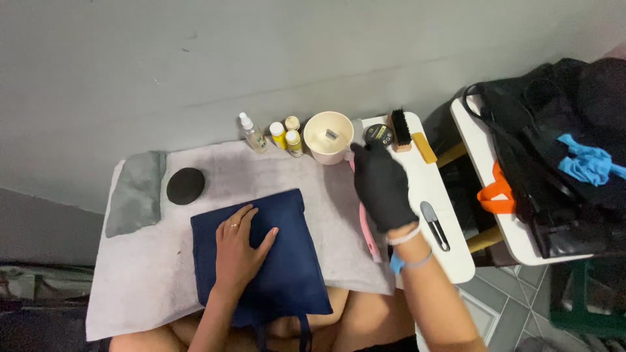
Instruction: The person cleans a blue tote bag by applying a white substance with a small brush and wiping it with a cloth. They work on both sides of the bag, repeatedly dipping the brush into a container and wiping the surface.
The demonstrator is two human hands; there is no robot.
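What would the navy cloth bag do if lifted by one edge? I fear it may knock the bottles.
The navy cloth bag lies flat under the left hand, so it probably droops limply. It looks empty, likely light. Its straps may dangle.

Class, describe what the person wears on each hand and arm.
The left hand is bare apart from a gold ring on one finger. The right hand wears a black glove, with a white band and a blue band at the wrist. Both forearms are without sleeves.

A single head-worn camera looks steeply down from above the person's lap onto the small white desk (pixel 450 261), facing the grey wall (pixel 195 58) beyond its far edge, fairly near.
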